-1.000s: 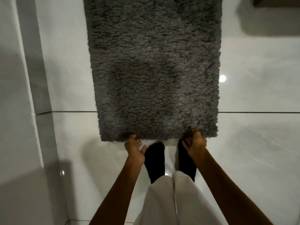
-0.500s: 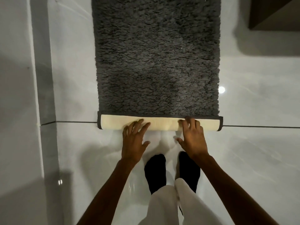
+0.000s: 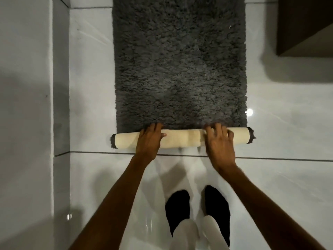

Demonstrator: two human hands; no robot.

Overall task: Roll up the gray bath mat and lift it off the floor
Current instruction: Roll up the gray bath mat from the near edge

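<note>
Both of my hands are pressing down on the rolled near end of the gray bath mat (image 3: 180,69), which is lying on the glossy white tiled floor (image 3: 288,138). The roll (image 3: 182,140) is showing its cream backing outward, with dark pile poking out at each end, and it is sitting just beyond a dark grout line (image 3: 270,158). My left hand (image 3: 149,141) is resting on the left part of the roll, its fingers (image 3: 155,128) lying loosely together and curving over the top onto the pile; they are draped over the roll, not clenched around it. My right hand (image 3: 219,143) is resting on the right part, its fingers (image 3: 219,129) spread apart and reaching over the crest; motion blur is softening their tips. The unrolled portion of the mat is stretching flat away from me. My feet in black socks (image 3: 180,208) are standing on the tiles, well short of the roll. A dark brown cabinet (image 3: 306,24) is hanging at upper right.
</note>
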